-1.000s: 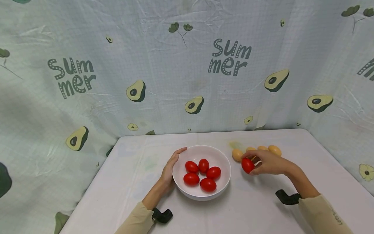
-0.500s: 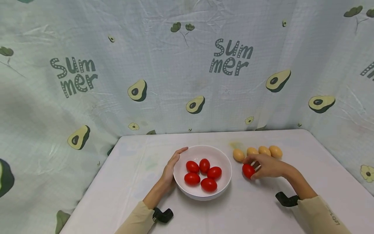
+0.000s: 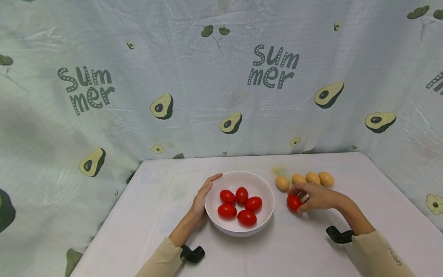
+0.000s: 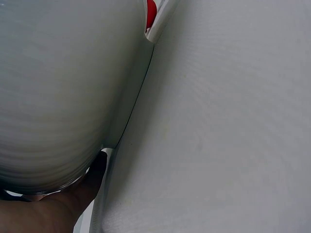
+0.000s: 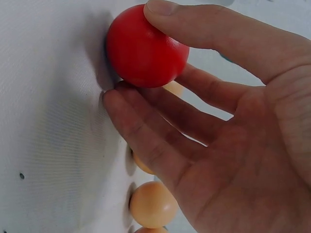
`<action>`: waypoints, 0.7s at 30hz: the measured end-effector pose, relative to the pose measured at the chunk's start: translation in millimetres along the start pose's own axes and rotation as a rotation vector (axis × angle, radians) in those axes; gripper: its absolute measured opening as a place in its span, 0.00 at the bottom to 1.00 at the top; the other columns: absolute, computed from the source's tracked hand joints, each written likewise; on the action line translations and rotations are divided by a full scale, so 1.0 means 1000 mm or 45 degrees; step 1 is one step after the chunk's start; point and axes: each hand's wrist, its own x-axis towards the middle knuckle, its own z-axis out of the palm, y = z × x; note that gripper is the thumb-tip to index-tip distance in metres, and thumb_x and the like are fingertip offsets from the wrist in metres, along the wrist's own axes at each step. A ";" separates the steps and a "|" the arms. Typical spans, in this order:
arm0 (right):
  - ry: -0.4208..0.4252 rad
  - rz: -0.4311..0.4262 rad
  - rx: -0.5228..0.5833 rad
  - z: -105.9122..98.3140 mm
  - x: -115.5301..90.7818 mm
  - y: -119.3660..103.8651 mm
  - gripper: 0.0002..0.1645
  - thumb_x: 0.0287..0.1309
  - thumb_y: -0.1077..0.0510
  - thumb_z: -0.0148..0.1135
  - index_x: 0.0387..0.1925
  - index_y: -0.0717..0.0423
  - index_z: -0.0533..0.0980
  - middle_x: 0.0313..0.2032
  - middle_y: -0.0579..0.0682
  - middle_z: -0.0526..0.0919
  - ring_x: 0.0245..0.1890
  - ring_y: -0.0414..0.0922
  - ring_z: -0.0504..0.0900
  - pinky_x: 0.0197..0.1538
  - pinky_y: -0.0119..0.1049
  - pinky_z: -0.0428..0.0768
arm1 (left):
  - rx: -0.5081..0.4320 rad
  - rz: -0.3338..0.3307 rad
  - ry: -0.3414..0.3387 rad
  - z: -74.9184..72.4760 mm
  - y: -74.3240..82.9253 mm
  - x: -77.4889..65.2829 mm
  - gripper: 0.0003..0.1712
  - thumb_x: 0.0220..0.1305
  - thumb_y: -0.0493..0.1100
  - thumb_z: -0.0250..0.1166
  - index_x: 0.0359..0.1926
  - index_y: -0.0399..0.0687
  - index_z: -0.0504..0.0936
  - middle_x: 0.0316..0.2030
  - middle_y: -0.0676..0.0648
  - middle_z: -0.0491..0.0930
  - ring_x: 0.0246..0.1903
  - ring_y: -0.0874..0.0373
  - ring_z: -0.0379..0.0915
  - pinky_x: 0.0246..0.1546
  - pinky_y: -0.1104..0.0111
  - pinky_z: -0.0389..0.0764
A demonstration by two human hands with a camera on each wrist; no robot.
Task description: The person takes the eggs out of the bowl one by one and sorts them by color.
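Note:
My left hand (image 3: 199, 201) rests along the left side of a white bowl (image 3: 212, 221), its index finger stretched at the rim. The bowl holds several red eggs (image 3: 247, 218). In the left wrist view, the bowl's outer wall (image 4: 58, 87) fills the upper left, with part of the hand (image 4: 58, 211) against its lower edge. To the right of the bowl, my right hand (image 3: 313, 197) pinches one red egg (image 3: 293, 203) between thumb and fingers. In the right wrist view this egg (image 5: 146, 48) is close over the white cloth, the thumb on top.
Several yellow-orange eggs (image 3: 282, 183) lie in a row behind the right hand. A white cloth covers the table (image 3: 256, 256). An avocado-print curtain (image 3: 194, 88) hangs behind it. Black wrist mounts (image 3: 340, 235) stick out beside the sleeves.
My right hand has lowered the red egg slightly toward the table, away from the yellow-orange eggs. Over the last half second it has hardly moved. The left hand stays at the bowl.

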 end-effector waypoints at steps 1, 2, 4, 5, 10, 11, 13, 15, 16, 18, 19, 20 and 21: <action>0.003 0.001 -0.002 0.000 0.000 0.000 0.30 0.55 0.59 0.74 0.59 0.60 0.75 0.52 0.52 0.81 0.52 0.49 0.80 0.50 0.35 0.87 | 0.004 -0.001 0.000 0.000 0.000 0.000 0.29 0.82 0.55 0.35 0.78 0.60 0.63 0.79 0.50 0.58 0.79 0.47 0.54 0.81 0.51 0.55; 0.005 0.007 -0.003 -0.001 0.000 0.000 0.30 0.55 0.59 0.75 0.59 0.59 0.75 0.52 0.52 0.81 0.52 0.49 0.80 0.50 0.36 0.87 | 0.005 -0.002 -0.003 -0.001 0.001 0.001 0.30 0.82 0.55 0.35 0.78 0.59 0.63 0.80 0.50 0.57 0.79 0.47 0.54 0.81 0.51 0.55; 0.006 0.018 0.001 -0.001 0.000 -0.001 0.30 0.55 0.59 0.74 0.59 0.59 0.75 0.52 0.52 0.81 0.53 0.49 0.80 0.51 0.37 0.87 | 0.015 -0.004 -0.013 -0.001 0.001 0.001 0.30 0.82 0.55 0.35 0.78 0.59 0.62 0.80 0.50 0.56 0.79 0.47 0.53 0.80 0.51 0.55; 0.007 0.026 0.004 -0.001 0.000 -0.001 0.30 0.55 0.59 0.74 0.59 0.59 0.75 0.53 0.52 0.81 0.53 0.49 0.80 0.51 0.37 0.87 | 0.020 -0.005 -0.016 -0.001 0.001 0.001 0.30 0.82 0.55 0.34 0.78 0.59 0.61 0.80 0.50 0.56 0.79 0.47 0.53 0.80 0.51 0.56; 0.007 0.063 0.004 0.003 -0.001 0.001 0.31 0.55 0.60 0.74 0.60 0.58 0.75 0.53 0.50 0.82 0.54 0.49 0.79 0.52 0.39 0.87 | 0.017 -0.016 -0.020 -0.001 -0.001 0.000 0.30 0.82 0.55 0.34 0.79 0.58 0.61 0.80 0.50 0.56 0.79 0.47 0.53 0.80 0.53 0.56; 0.005 0.067 0.003 0.003 -0.001 0.002 0.31 0.55 0.60 0.74 0.60 0.58 0.75 0.53 0.50 0.82 0.54 0.49 0.79 0.52 0.39 0.87 | 0.015 -0.017 -0.021 -0.001 -0.001 0.000 0.30 0.82 0.55 0.35 0.79 0.58 0.61 0.80 0.51 0.57 0.79 0.48 0.53 0.80 0.52 0.56; 0.003 0.071 -0.004 0.003 -0.002 0.002 0.31 0.54 0.60 0.74 0.60 0.58 0.75 0.53 0.50 0.82 0.54 0.49 0.79 0.51 0.39 0.87 | 0.012 -0.016 -0.022 -0.001 -0.001 0.000 0.31 0.82 0.55 0.35 0.79 0.58 0.60 0.80 0.50 0.57 0.79 0.47 0.53 0.80 0.52 0.56; 0.001 0.072 -0.011 0.003 -0.002 0.002 0.31 0.54 0.60 0.74 0.60 0.57 0.75 0.52 0.50 0.82 0.54 0.49 0.79 0.52 0.39 0.87 | 0.011 -0.010 -0.021 0.000 -0.001 0.000 0.31 0.82 0.55 0.35 0.79 0.57 0.61 0.80 0.50 0.56 0.79 0.47 0.53 0.80 0.51 0.56; 0.000 0.074 -0.011 0.002 -0.002 0.002 0.31 0.54 0.60 0.74 0.60 0.57 0.75 0.52 0.50 0.82 0.54 0.49 0.79 0.52 0.40 0.87 | 0.013 -0.007 -0.019 0.000 -0.001 0.000 0.31 0.82 0.55 0.35 0.79 0.57 0.61 0.80 0.50 0.56 0.79 0.47 0.52 0.80 0.51 0.55; -0.003 0.072 -0.015 0.001 -0.002 0.002 0.31 0.54 0.60 0.74 0.60 0.56 0.75 0.52 0.51 0.82 0.54 0.49 0.79 0.52 0.41 0.87 | 0.011 -0.003 -0.010 -0.001 -0.001 0.000 0.30 0.83 0.55 0.35 0.79 0.58 0.62 0.80 0.50 0.57 0.79 0.47 0.52 0.81 0.50 0.55; -0.006 0.072 -0.013 0.000 -0.001 0.002 0.31 0.54 0.60 0.75 0.60 0.56 0.75 0.52 0.51 0.82 0.54 0.49 0.79 0.52 0.41 0.88 | 0.011 -0.001 -0.010 -0.001 -0.001 0.000 0.30 0.83 0.55 0.35 0.78 0.58 0.62 0.80 0.50 0.56 0.80 0.47 0.52 0.81 0.51 0.54; -0.008 0.073 -0.012 0.000 -0.001 0.002 0.32 0.54 0.60 0.75 0.60 0.56 0.75 0.52 0.51 0.82 0.54 0.49 0.79 0.51 0.40 0.88 | 0.011 0.001 -0.010 -0.001 -0.001 0.000 0.30 0.83 0.55 0.35 0.78 0.58 0.62 0.80 0.50 0.56 0.80 0.47 0.52 0.81 0.51 0.54; -0.011 0.071 -0.012 0.000 -0.001 0.002 0.32 0.54 0.60 0.75 0.60 0.56 0.74 0.52 0.51 0.82 0.54 0.49 0.79 0.51 0.40 0.88 | 0.010 0.001 -0.012 -0.001 -0.001 0.000 0.30 0.82 0.55 0.35 0.78 0.58 0.62 0.80 0.50 0.56 0.80 0.47 0.52 0.81 0.51 0.54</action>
